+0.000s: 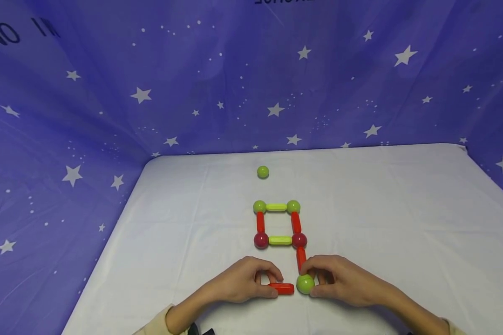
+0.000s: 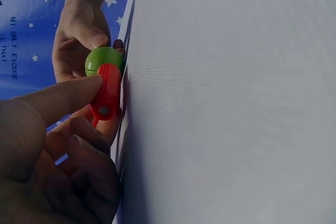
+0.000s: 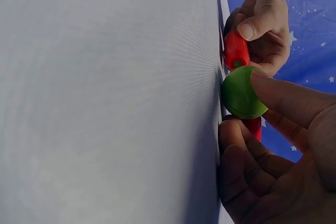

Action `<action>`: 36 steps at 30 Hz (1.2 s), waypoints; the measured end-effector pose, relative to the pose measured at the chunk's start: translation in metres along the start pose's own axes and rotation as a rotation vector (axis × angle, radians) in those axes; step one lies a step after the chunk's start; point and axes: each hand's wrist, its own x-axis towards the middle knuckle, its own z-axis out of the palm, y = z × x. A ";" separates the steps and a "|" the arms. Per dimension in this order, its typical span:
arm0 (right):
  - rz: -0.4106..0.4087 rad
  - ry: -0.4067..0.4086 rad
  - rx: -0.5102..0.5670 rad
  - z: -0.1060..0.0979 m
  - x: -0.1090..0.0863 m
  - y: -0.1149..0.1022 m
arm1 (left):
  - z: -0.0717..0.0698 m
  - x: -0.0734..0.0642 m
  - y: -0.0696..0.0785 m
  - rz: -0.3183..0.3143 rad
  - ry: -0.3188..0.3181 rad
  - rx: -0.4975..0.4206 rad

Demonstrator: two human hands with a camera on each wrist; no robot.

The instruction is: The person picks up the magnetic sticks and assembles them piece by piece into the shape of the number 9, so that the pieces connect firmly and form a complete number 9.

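Observation:
My left hand [image 1: 247, 281] pinches a red rod [image 1: 284, 288] between thumb and fingers, low over the white table. The rod lies crosswise, its right end pointing at a green ball [image 1: 305, 284] with a small gap in the head view. My right hand [image 1: 345, 281] holds that ball between thumb and fingers. Above the ball, another red rod [image 1: 301, 259] runs up to a dark red ball [image 1: 299, 240], its lower end beside my right fingertips. In the left wrist view the held rod [image 2: 107, 93] overlaps the green ball [image 2: 102, 59].
Beyond my hands lies a square of rods and balls: green balls [image 1: 259, 207] at the far corners, dark red ones near, yellow-green rods [image 1: 276, 207] across, red rods down the sides. A loose green ball [image 1: 262, 172] sits farther back. Starry blue cloth [image 1: 234, 93] surrounds the white table [image 1: 402, 209].

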 end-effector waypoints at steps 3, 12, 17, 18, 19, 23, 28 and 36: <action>-0.012 0.004 -0.005 0.000 0.000 0.000 | 0.001 0.000 0.000 -0.004 0.016 -0.004; 0.035 0.002 -0.012 0.000 -0.001 -0.004 | 0.002 0.001 -0.002 -0.008 0.034 -0.080; 0.001 0.003 -0.018 0.000 0.000 -0.003 | 0.003 0.002 -0.002 0.005 0.037 -0.095; -0.004 0.003 -0.018 0.000 0.000 -0.003 | 0.004 0.002 -0.002 0.004 0.037 -0.098; -0.009 0.004 -0.020 0.000 0.000 -0.003 | 0.004 0.002 -0.002 0.003 0.038 -0.100; -0.010 0.002 -0.015 0.000 0.000 -0.003 | 0.004 0.002 -0.001 0.000 0.041 -0.097; -0.008 -0.004 -0.005 0.000 0.000 -0.003 | 0.004 0.002 -0.001 -0.003 0.044 -0.083; -0.013 -0.008 -0.005 -0.001 0.000 -0.003 | 0.004 0.001 -0.001 -0.010 0.040 -0.093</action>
